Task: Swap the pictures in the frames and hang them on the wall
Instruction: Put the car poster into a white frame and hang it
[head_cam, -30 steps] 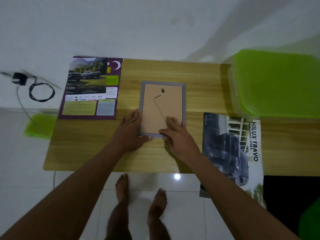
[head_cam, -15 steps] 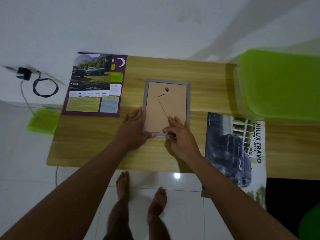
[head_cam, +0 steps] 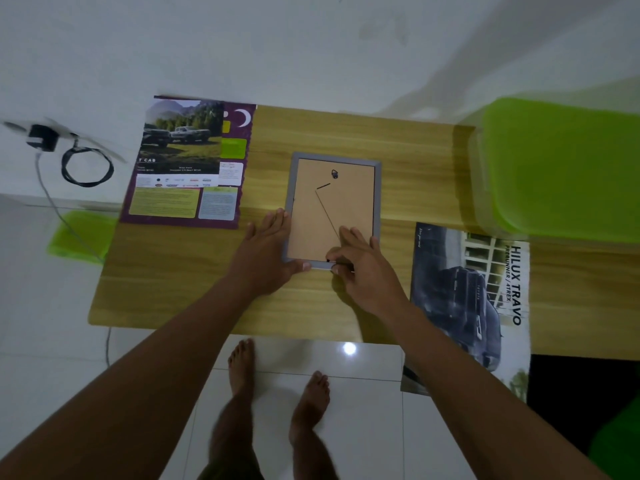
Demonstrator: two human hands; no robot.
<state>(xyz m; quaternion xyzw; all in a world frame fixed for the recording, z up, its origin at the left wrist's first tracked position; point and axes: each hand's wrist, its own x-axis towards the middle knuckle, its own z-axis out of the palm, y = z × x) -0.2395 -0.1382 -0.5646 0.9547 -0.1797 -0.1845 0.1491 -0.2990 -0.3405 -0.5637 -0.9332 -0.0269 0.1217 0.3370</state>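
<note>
The wooden table [head_cam: 194, 289] spans the view, set against a white wall [head_cam: 311, 46]. A green plastic bin [head_cam: 561, 168] occupies the table's far right corner. A car brochure [head_cam: 485, 299] marked "HILUX TRAVO" lies in front of the bin and overhangs the table's near edge. A second printed sheet [head_cam: 188, 161] (purple border, photo of pickup trucks) lies flat at the far left corner.

The picture frame [head_cam: 332, 209] lies face down near the table's centre, between the two printed sheets and apart from both. Its grey border surrounds a brown backing board [head_cam: 349, 209], which carries a small hanger at the top and a folded stand leg.

The left hand [head_cam: 265, 254] lies flat with fingers extended along the frame's left edge, thumb touching the bottom left corner. The right hand [head_cam: 360, 268] rests on the frame's lower right area: fingers spread over the backing board, thumb and a curled finger closed at the bottom edge. What they pinch there cannot be told.

A black cable coil [head_cam: 86, 166] hangs on the wall at left.
</note>
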